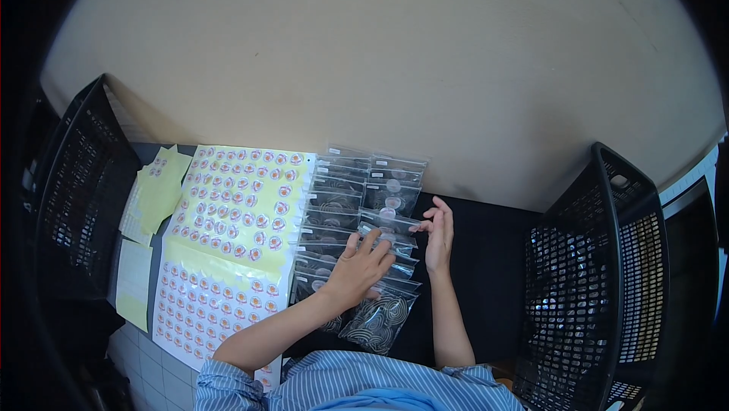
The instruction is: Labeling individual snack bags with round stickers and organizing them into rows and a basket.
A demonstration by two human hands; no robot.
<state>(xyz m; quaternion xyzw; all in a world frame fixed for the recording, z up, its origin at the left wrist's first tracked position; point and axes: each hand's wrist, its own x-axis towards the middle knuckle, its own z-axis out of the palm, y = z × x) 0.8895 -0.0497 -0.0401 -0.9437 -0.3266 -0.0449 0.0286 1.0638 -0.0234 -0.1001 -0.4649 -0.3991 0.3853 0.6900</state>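
Clear zip bags with dark, patterned coiled contents lie overlapping in two columns in front of me. My left hand (363, 267) is over the right column, fingers spread and slightly bent, fingertips at the bags there. Part of its thumb side is hard to make out. The nearest zip bag (381, 317) lies just below that hand, with round striped pieces showing through. At the right edge of the column, my right hand (437, 235) stands on its side with loosely bent fingers apart. Its fingertips are close to a bag's edge; contact is unclear. Round stickers (392, 203) show on several bags.
A large sheet of round stickers (228, 259) on yellowish backing lies left of the bags. Yellow paper scraps (161, 191) lie beyond it. Black plastic baskets stand at the left (83, 198) and right (588, 282). A beige wall (364, 54) rises behind the black table (486, 259).
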